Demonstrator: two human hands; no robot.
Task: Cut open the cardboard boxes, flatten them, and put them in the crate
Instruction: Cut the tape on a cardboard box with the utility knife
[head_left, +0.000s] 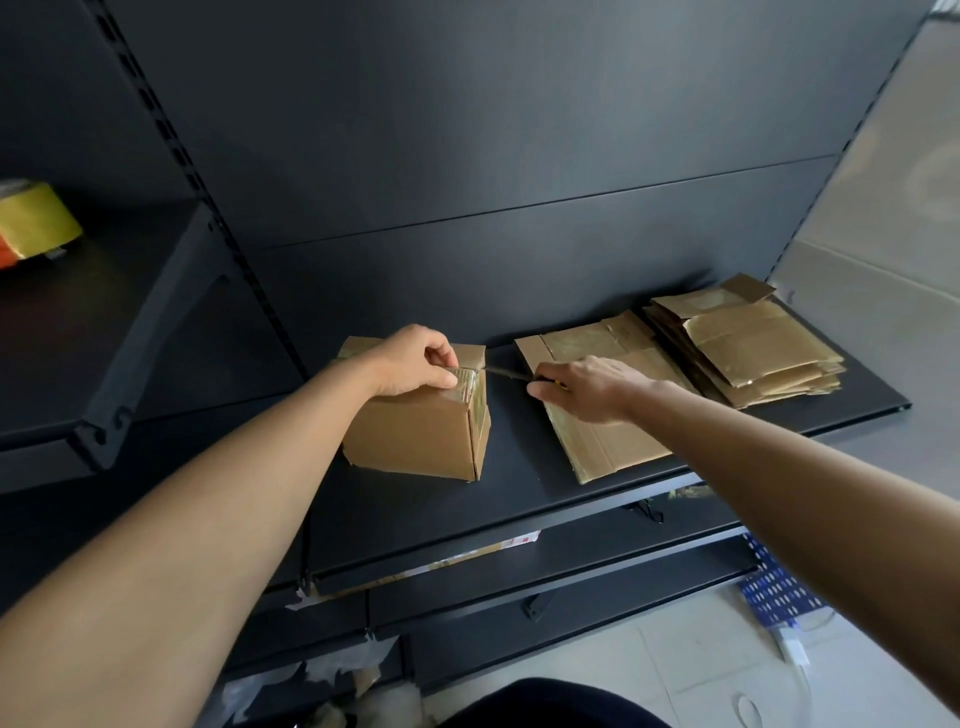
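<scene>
While the box (415, 436) stands upright on the dark shelf (519, 499), my left hand (410, 364) sits on its top, fingers curled, pinching the taped flap at the right edge. My right hand (587, 389) grips a knife (506, 372), fingers closed round the handle; blade tip touches the taped seam beside my left thumb. Under my right hand: one flattened sheet (602, 452). Further right, a stack of flattened boxes (748, 353).

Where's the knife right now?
In the head view, the knife is mid-shelf, gripped by the right hand, its tip at the taped box the left hand holds.
</scene>
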